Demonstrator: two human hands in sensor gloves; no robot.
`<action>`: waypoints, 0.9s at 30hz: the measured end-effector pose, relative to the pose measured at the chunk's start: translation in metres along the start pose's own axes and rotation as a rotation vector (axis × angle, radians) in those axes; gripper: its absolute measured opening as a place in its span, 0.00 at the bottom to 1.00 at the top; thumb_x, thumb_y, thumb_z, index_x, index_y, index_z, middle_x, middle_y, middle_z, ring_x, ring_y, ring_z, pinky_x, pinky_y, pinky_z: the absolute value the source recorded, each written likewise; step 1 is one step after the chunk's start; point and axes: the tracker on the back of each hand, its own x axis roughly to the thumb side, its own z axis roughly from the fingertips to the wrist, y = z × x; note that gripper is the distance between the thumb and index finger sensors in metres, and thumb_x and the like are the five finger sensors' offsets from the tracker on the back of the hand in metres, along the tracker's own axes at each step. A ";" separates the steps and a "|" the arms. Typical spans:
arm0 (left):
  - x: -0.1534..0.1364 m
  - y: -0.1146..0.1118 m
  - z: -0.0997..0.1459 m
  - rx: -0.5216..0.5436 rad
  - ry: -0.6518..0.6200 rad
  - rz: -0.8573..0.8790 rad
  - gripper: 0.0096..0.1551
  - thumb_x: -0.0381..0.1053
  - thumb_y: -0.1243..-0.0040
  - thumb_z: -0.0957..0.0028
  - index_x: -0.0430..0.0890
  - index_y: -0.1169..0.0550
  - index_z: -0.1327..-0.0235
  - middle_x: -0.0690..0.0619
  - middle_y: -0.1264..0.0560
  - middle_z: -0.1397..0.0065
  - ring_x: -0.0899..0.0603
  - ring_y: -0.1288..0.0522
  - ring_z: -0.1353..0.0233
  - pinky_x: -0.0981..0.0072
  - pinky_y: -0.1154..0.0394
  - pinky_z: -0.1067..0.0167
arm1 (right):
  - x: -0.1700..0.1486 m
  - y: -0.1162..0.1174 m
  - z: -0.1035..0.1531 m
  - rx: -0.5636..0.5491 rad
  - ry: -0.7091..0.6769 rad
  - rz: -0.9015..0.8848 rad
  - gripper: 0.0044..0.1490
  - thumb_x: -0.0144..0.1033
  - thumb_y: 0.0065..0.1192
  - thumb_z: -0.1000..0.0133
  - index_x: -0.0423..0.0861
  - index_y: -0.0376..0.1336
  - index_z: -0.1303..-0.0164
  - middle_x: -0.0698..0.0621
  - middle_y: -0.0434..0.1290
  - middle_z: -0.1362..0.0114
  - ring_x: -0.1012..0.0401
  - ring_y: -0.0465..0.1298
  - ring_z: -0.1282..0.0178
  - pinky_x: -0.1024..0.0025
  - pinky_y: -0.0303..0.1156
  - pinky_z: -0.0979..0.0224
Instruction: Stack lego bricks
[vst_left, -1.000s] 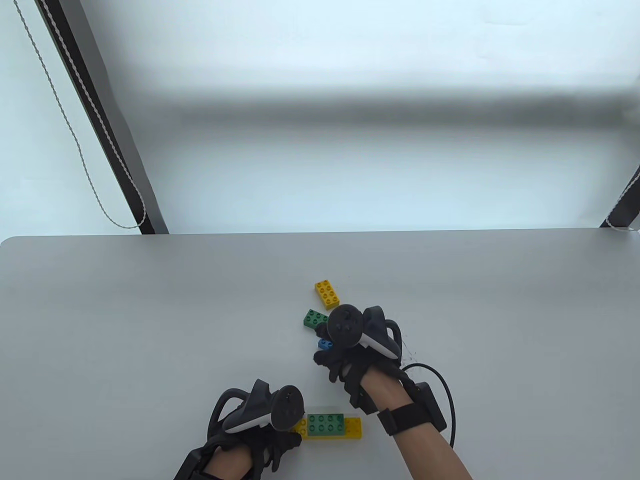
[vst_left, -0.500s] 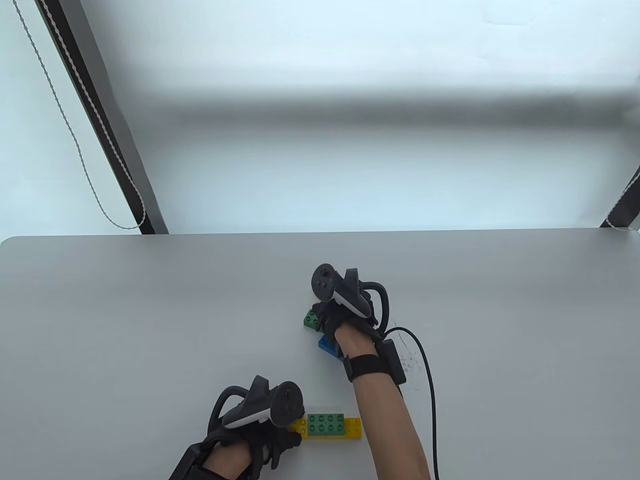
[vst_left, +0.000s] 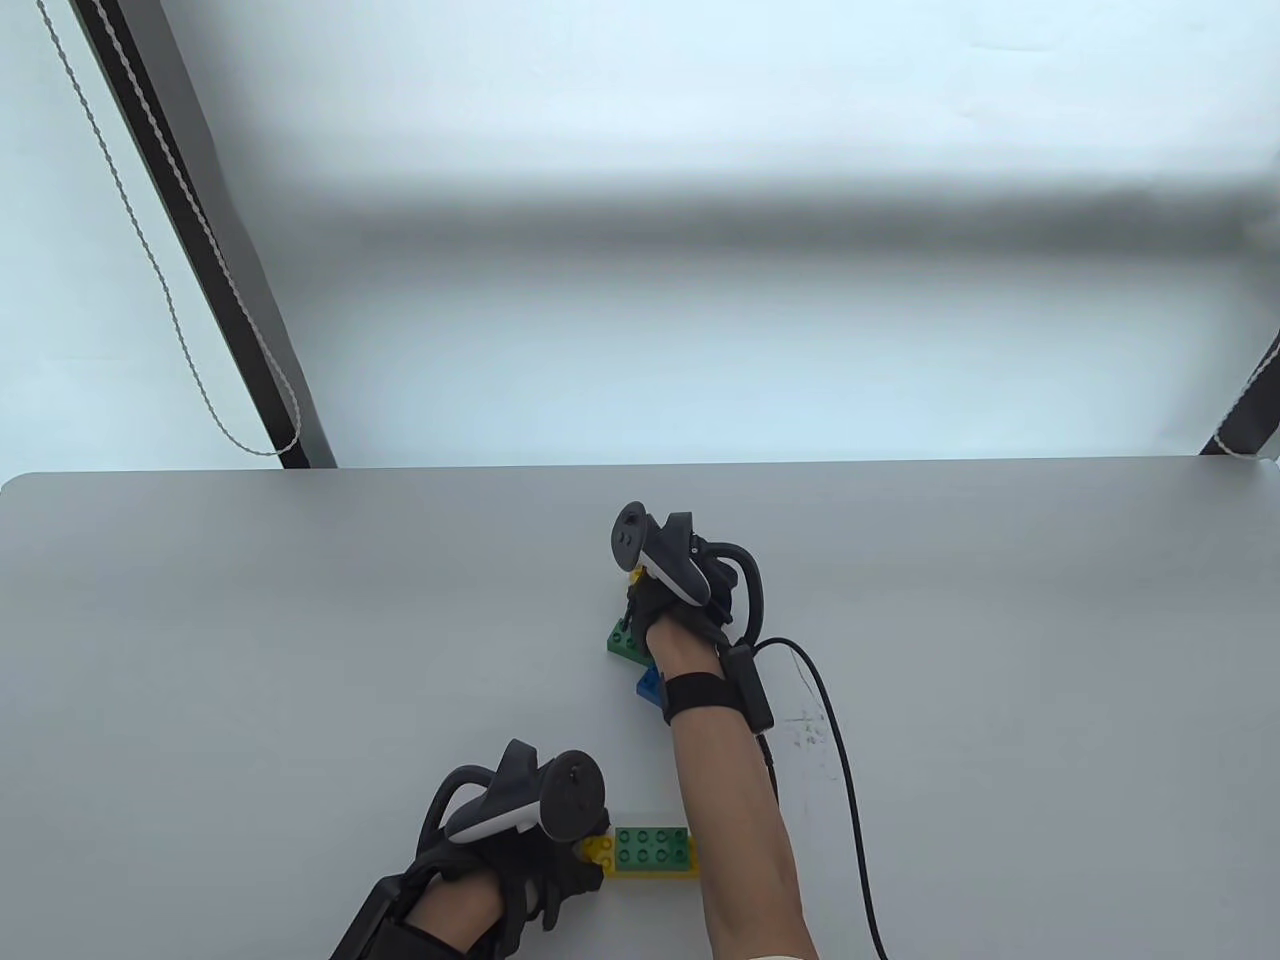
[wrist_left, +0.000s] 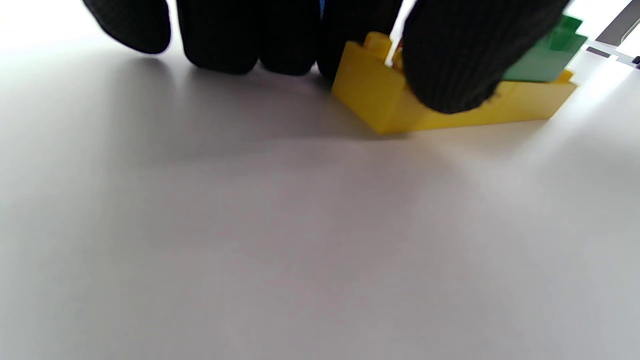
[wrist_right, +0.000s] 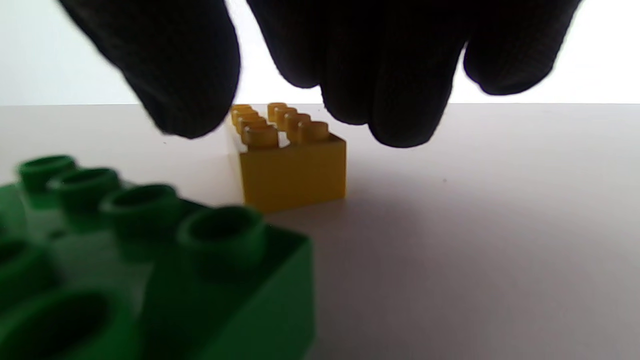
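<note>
1. Right hand hangs just above the small yellow brick at the far side of the table, fingers spread apart, not touching it.
2. Left hand holds the near long yellow brick, with a green brick on top.
3. Another green brick lies beside the small yellow one.

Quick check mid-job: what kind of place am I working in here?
Likely a lab or data-collection bench, not a home: a bare grey table with only toy bricks such as the yellow brick, tracker-fitted gloves on the right hand, and a cabled wrist unit.
</note>
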 end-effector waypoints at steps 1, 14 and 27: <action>0.000 0.000 0.000 -0.003 0.000 0.001 0.37 0.64 0.34 0.60 0.56 0.30 0.36 0.50 0.35 0.25 0.39 0.35 0.29 0.36 0.37 0.30 | 0.000 0.001 -0.001 0.007 0.000 0.003 0.46 0.51 0.77 0.61 0.45 0.63 0.34 0.44 0.76 0.33 0.47 0.83 0.42 0.42 0.75 0.37; 0.000 0.001 -0.001 -0.009 -0.001 0.005 0.37 0.64 0.34 0.60 0.56 0.30 0.36 0.50 0.35 0.25 0.40 0.36 0.29 0.36 0.37 0.30 | 0.000 0.004 -0.003 0.067 0.025 0.021 0.45 0.47 0.78 0.61 0.43 0.64 0.36 0.45 0.79 0.37 0.50 0.85 0.47 0.45 0.77 0.39; 0.000 0.000 0.000 -0.009 0.000 0.003 0.37 0.64 0.34 0.60 0.56 0.30 0.36 0.50 0.35 0.25 0.40 0.36 0.29 0.36 0.37 0.30 | 0.006 -0.004 0.007 0.012 -0.056 0.054 0.43 0.43 0.79 0.62 0.43 0.65 0.37 0.44 0.79 0.38 0.49 0.86 0.48 0.46 0.78 0.39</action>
